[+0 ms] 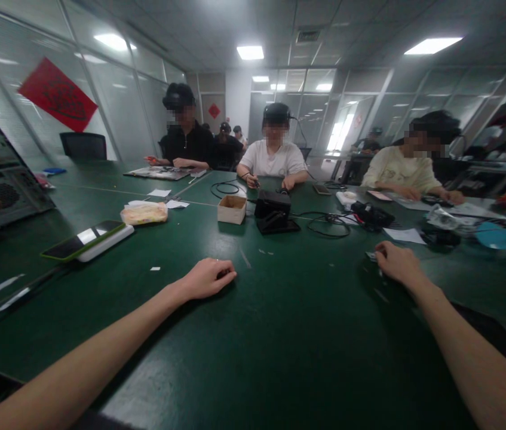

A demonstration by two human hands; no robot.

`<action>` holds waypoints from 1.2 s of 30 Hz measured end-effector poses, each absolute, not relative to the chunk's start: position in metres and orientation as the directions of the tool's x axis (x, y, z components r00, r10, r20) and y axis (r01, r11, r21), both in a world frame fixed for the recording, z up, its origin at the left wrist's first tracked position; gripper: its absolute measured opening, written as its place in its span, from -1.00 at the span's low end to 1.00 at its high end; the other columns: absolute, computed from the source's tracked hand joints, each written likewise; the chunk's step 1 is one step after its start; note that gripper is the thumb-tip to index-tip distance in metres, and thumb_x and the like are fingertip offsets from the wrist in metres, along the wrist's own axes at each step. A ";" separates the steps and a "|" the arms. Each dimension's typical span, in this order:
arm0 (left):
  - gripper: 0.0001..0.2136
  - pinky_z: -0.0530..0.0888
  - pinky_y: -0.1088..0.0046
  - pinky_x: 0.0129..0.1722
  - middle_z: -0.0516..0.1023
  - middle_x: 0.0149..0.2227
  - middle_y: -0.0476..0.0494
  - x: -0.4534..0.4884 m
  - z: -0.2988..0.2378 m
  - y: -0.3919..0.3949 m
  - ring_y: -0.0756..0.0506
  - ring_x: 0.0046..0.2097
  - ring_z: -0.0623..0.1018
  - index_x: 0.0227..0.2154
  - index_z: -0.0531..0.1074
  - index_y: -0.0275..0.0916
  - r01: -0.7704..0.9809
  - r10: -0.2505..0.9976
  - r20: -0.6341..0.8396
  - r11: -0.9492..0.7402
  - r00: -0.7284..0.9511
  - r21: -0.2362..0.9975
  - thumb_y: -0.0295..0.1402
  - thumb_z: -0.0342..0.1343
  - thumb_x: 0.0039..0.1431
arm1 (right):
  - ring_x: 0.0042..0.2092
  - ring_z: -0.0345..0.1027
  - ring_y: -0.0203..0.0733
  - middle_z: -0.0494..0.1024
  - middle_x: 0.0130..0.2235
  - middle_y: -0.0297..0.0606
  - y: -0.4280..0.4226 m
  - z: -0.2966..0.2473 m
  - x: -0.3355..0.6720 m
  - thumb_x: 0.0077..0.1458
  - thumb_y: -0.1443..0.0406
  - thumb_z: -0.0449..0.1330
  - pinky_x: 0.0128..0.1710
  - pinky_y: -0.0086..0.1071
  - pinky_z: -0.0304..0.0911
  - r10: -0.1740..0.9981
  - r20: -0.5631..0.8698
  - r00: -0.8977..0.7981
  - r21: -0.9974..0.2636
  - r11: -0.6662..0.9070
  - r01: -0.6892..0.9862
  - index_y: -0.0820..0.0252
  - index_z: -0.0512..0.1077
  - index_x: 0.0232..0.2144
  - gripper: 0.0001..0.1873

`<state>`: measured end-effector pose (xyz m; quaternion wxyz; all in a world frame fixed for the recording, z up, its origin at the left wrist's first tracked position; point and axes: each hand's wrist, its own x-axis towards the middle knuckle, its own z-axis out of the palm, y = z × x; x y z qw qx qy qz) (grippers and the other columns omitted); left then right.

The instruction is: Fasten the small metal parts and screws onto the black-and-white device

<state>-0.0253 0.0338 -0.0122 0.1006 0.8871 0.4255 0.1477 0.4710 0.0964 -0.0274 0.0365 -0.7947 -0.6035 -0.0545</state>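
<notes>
Head view, table: a green tabletop [297, 322], both hands low over it, well apart.
Small pale piece: on the right side, at the right hand's fingertips, its visible end jutting out leftward; too blurred for a sure long axis.
Right hand [398, 263]: much the nearer one, fingers bent and narrow over the piece – pinching or merely touching, I cannot tell.
Left hand [208, 279]: resting half curled, a slim gap between thumb and fingers, nothing seen in it – palm hidden, so I cannot tell if it grips anything; the piece lies well off to its right.
Open box [231, 215]: beyond the left hand, beside a black device [273, 204].
White sheet [405, 235]: just beyond the right hand.
</notes>
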 end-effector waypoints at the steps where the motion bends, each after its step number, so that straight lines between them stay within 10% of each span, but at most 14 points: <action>1: -0.76 0.27 0.51 -0.42 0.47 -0.50 -0.02 -0.025 -0.012 0.034 -0.01 -0.46 0.43 -0.34 0.44 -0.24 0.726 0.784 0.176 -0.618 0.595 0.300 -0.24 -0.06 0.29 | -0.08 0.41 0.12 0.54 -0.06 0.00 0.097 -0.028 0.472 0.24 0.26 -0.09 -0.18 -0.18 0.25 0.953 0.143 0.265 0.004 -0.269 0.963 0.26 0.38 -0.01 -0.62; 36: -0.80 0.28 0.51 -0.41 0.51 -0.45 -0.03 -0.024 -0.012 0.030 -0.03 -0.41 0.48 -0.31 0.45 -0.22 0.725 0.772 0.179 -0.635 0.610 0.269 -0.26 -0.04 0.28 | -0.05 0.42 0.13 0.55 -0.05 0.00 0.099 -0.030 0.476 0.24 0.27 -0.10 -0.14 -0.14 0.30 0.978 0.124 0.167 0.108 -0.181 0.978 0.26 0.51 -0.08 -0.57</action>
